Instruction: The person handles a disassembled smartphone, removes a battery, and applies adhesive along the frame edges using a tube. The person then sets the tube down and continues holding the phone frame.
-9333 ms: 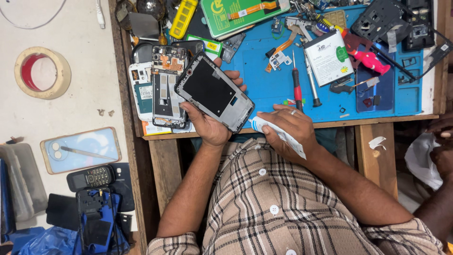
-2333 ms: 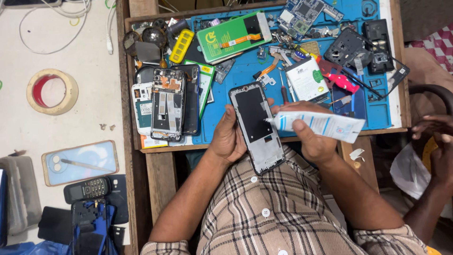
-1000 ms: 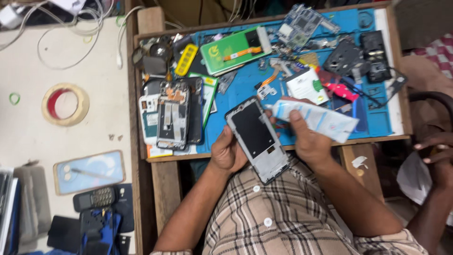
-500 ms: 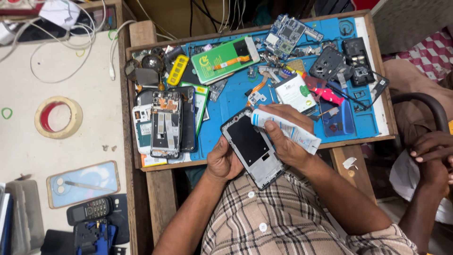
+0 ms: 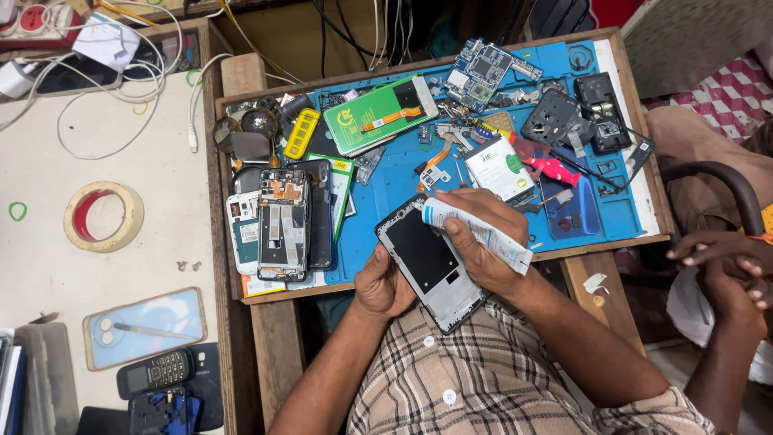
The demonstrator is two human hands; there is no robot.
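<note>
We hold the phone frame (image 5: 430, 272) in our left hand (image 5: 382, 283), fingers curled around its left edge, so that it sits tilted just over the near edge of the blue work mat (image 5: 386, 181), above our lap. Our right hand (image 5: 475, 242) is closed around a white adhesive tube (image 5: 477, 234), with the nozzle end resting at the upper corner of the frame.

Status of the work, judged from this view:

- The frame is stripped and lies open side up, its dark inner panel exposed — no screen is fitted over it.
- The tube tip meets the frame at the top corner only. We cannot tell whether any bead of adhesive is laid along the rim; the detail is too fine to see. We judge the application to be at or near its start, with most of the perimeter left to cover.

Around the work area: an opened phone (image 5: 282, 224) with its internals showing lies at the left of the mat, a green package (image 5: 378, 115) and a circuit board (image 5: 481, 75) lie farther back, and a red-handled tool (image 5: 552, 170) sits to the right. A roll of tape (image 5: 105, 216) rests on the side table — well apart from the mat. Another person's clasped hands (image 5: 721, 262) show at the right edge.
</note>
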